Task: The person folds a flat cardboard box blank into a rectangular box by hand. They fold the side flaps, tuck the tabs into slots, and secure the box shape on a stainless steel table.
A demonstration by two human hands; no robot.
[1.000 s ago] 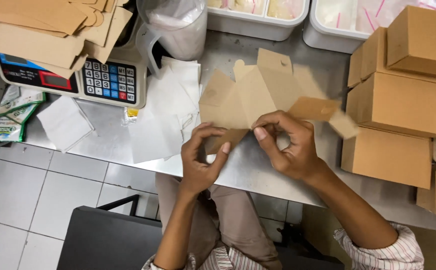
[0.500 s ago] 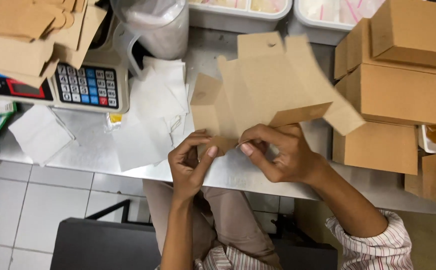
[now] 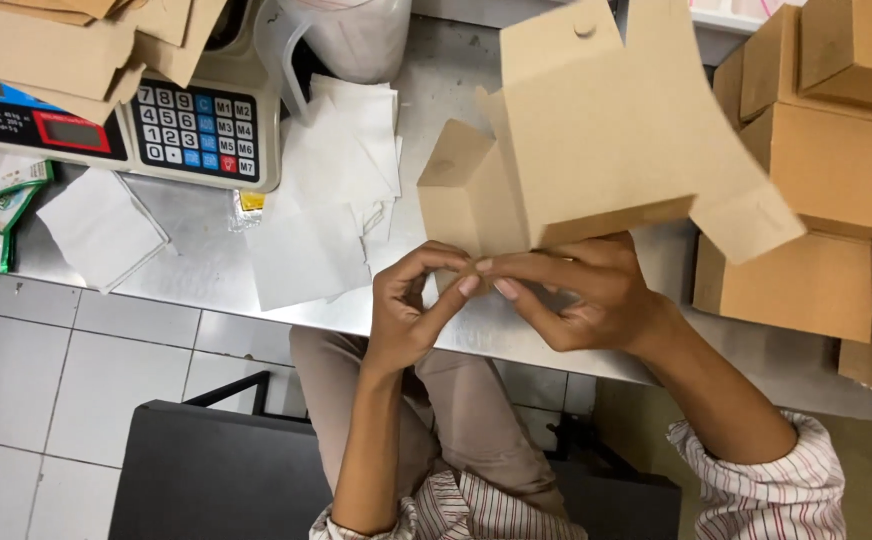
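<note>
Over the steel counter [image 3: 206,270], both hands — left [image 3: 411,310], right [image 3: 586,295] — pinch the cardboard box [image 3: 596,140].

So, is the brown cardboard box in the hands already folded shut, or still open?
Still open. The cardboard box is only partly folded: its flaps stick out loose while the left hand and right hand pinch its lower edge.

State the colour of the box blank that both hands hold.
Plain brown box blank, seen in the head view.
</note>
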